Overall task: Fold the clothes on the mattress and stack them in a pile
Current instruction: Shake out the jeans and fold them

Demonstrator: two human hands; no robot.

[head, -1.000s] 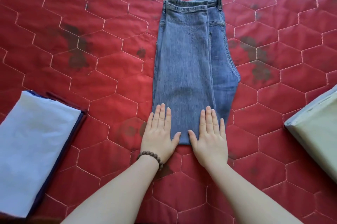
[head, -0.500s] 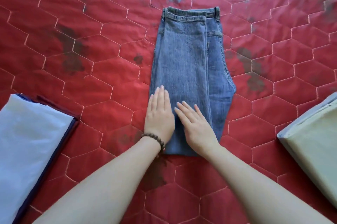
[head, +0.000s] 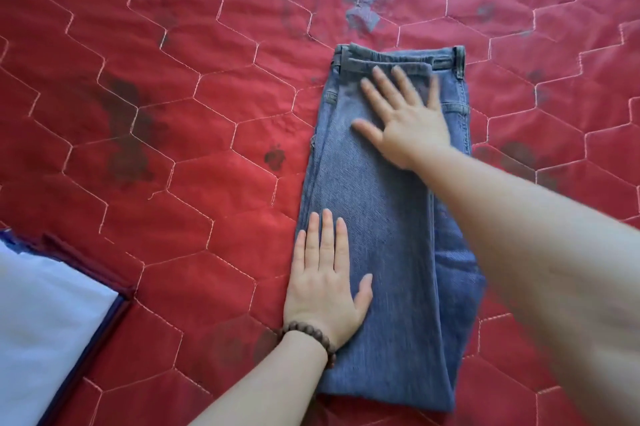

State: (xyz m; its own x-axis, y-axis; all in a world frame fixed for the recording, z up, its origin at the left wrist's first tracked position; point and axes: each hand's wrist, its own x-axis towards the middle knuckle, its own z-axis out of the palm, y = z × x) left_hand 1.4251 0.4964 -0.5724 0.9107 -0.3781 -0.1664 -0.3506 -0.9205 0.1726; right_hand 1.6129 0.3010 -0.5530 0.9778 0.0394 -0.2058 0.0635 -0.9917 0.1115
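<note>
A pair of blue jeans (head: pixel 388 217) lies folded lengthwise on the red quilted mattress (head: pixel 173 113), waistband at the far end. My left hand (head: pixel 323 281), with a bead bracelet on its wrist, lies flat on the near left edge of the jeans, fingers straight. My right hand (head: pixel 405 117) reaches far forward and presses flat on the denim just below the waistband, fingers spread; it is slightly blurred. A folded pile (head: pixel 45 332) with a white garment on top of dark blue ones sits at the lower left.
Dark stains mark the mattress cover left of the jeans and at the far middle. My right forearm crosses over the right side of the jeans and hides part of them.
My right hand has slid from the near end of the jeans up to the waistband. My left hand stayed low on the left edge. The view moved closer and the pale item at right left the frame.
</note>
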